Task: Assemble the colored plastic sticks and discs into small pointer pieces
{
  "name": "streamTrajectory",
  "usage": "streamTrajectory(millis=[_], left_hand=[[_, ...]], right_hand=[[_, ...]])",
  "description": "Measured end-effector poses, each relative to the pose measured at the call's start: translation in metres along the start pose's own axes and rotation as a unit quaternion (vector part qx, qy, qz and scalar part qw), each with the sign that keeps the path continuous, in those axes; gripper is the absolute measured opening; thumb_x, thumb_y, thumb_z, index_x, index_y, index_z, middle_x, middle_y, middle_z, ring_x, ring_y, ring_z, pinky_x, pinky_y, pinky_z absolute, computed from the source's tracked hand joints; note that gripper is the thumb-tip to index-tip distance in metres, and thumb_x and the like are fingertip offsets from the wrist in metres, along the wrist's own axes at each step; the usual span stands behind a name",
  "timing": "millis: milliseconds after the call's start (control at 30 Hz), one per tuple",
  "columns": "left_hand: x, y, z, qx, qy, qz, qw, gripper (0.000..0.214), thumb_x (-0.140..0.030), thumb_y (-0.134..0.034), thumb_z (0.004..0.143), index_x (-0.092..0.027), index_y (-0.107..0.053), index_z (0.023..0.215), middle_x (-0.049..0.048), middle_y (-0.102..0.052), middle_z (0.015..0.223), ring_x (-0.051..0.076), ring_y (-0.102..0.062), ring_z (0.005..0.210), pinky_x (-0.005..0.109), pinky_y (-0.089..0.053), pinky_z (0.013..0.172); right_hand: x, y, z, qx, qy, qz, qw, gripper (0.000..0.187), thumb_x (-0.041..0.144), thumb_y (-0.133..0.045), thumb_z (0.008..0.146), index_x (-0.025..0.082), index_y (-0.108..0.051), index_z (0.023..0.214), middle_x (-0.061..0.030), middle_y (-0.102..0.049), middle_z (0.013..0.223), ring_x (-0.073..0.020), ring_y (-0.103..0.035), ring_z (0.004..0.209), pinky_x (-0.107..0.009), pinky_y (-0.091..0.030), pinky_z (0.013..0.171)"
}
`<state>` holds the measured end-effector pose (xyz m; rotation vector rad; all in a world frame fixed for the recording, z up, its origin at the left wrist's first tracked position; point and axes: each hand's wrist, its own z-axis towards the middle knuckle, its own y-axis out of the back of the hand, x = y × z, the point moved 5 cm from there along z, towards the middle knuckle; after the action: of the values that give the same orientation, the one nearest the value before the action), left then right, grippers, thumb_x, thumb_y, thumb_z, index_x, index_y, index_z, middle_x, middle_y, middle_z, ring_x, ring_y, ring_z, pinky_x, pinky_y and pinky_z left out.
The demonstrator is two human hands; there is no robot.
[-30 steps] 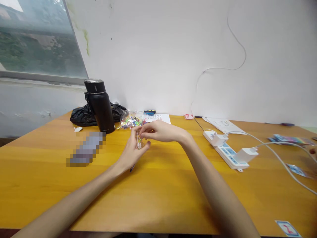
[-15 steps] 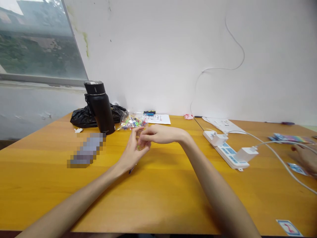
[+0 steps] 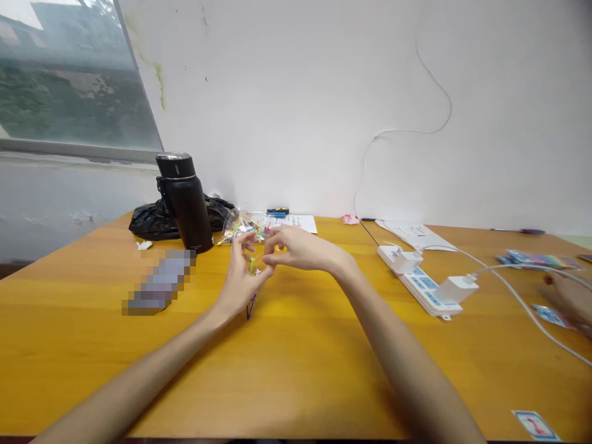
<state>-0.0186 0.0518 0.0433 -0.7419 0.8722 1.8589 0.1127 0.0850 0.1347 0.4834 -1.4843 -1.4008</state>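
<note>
My left hand and my right hand meet over the middle of the wooden table. The left hand's fingers curl around small pieces, one green and one white; a thin dark purple piece hangs below the palm. The right hand's fingertips pinch together against the left fingers, on something too small to name. Just behind the hands lies a clear bag of colourful small pieces.
A black bottle stands in front of a black bag at the back left. A white power strip with chargers and cables lies to the right, papers behind it. Another person's hand rests at the right edge.
My hands have shifted slightly and the fingers opened a little, so a green piece now shows in the left hand. The other person's hand came in at the right edge.
</note>
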Motion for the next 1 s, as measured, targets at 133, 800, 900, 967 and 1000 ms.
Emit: streamTrajectory(millis=[133,800,900,967,1000], left_hand=[[0.003,0.003,0.004,-0.022,0.008,-0.033,0.999,0.062,-0.035,-0.076,0.081,-0.029,-0.042,0.133,0.0080,-0.049,0.135,0.024,-0.051,0.122,0.040,-0.042,0.103],[0.012,-0.030,-0.004,0.217,0.155,-0.243,0.933,0.030,-0.042,-0.071,0.085,-0.018,-0.061,0.099,0.0109,-0.078,0.101,0.024,-0.074,0.095,0.035,-0.053,0.088],[0.015,-0.028,-0.004,0.186,0.162,-0.241,0.939,0.029,-0.042,-0.073,0.083,-0.019,-0.057,0.092,0.0104,-0.078,0.100,0.024,-0.074,0.090,0.034,-0.055,0.083],[0.019,-0.026,-0.003,0.168,0.163,-0.242,0.942,0.029,-0.042,-0.073,0.083,-0.020,-0.054,0.089,0.0100,-0.078,0.104,0.023,-0.075,0.088,0.034,-0.055,0.082],[0.021,-0.026,-0.002,0.166,0.163,-0.244,0.941,0.030,-0.042,-0.072,0.084,-0.021,-0.052,0.088,0.0099,-0.077,0.106,0.023,-0.075,0.088,0.034,-0.054,0.083]], right_hand=[[-0.003,0.007,-0.002,-0.040,-0.013,-0.034,0.999,0.014,0.022,-0.065,0.091,0.017,-0.075,0.084,-0.0045,-0.072,0.087,-0.0168,-0.060,0.084,-0.025,-0.038,0.074],[-0.052,-0.042,-0.098,-0.421,-0.138,0.210,0.871,0.036,0.041,-0.050,0.100,0.026,-0.049,0.132,-0.0094,-0.054,0.134,-0.0201,-0.061,0.109,-0.037,-0.050,0.094],[-0.062,-0.068,-0.093,-0.375,-0.158,0.325,0.854,0.042,0.046,-0.059,0.095,0.025,-0.047,0.129,-0.0086,-0.058,0.130,-0.0199,-0.063,0.107,-0.036,-0.050,0.093],[-0.066,-0.076,-0.088,-0.357,-0.167,0.350,0.850,0.039,0.046,-0.065,0.091,0.023,-0.054,0.120,-0.0080,-0.063,0.122,-0.0202,-0.063,0.104,-0.034,-0.050,0.092],[-0.067,-0.077,-0.086,-0.349,-0.169,0.352,0.852,0.034,0.045,-0.065,0.090,0.021,-0.059,0.113,-0.0075,-0.065,0.116,-0.0202,-0.064,0.102,-0.034,-0.050,0.090]])
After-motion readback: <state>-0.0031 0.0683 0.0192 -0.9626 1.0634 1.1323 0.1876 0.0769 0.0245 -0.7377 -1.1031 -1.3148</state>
